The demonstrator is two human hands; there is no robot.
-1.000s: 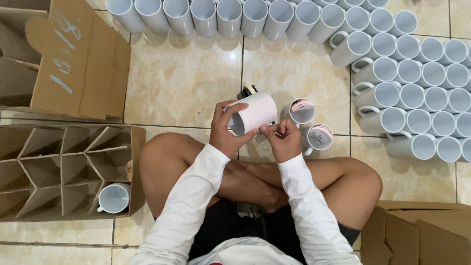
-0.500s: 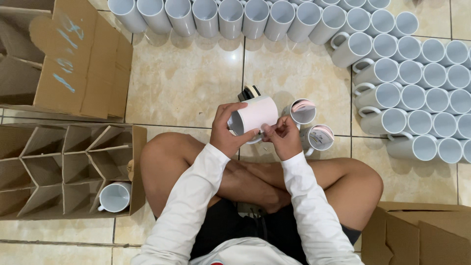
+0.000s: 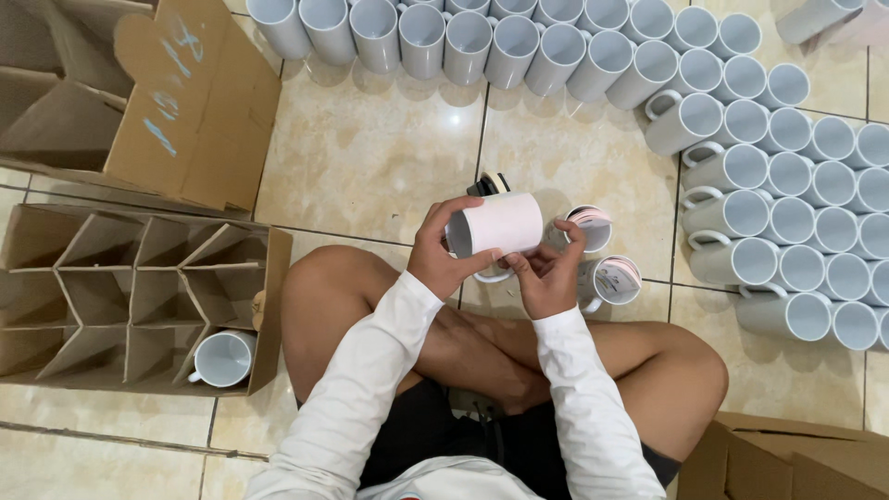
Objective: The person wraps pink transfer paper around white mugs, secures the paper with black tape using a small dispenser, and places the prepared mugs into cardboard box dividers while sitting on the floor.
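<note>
I sit cross-legged on the tiled floor. My left hand (image 3: 443, 252) grips a white mug (image 3: 500, 224) held on its side, its mouth facing left. My right hand (image 3: 548, 276) touches the mug's underside with its fingertips, near the right end. Just beyond my hands stand two mugs with rolled sheets inside, one (image 3: 589, 226) above the other (image 3: 613, 278), and a dark tape roll (image 3: 488, 183) shows behind the held mug.
Several white mugs (image 3: 741, 176) stand in rows along the top and right. A divided cardboard box (image 3: 139, 296) at left holds one mug (image 3: 222, 357). An open carton (image 3: 139, 102) lies upper left; another carton (image 3: 796, 458) sits lower right.
My hands and the mug have stayed almost in place; my right fingers have shifted slightly along the mug's lower edge.
</note>
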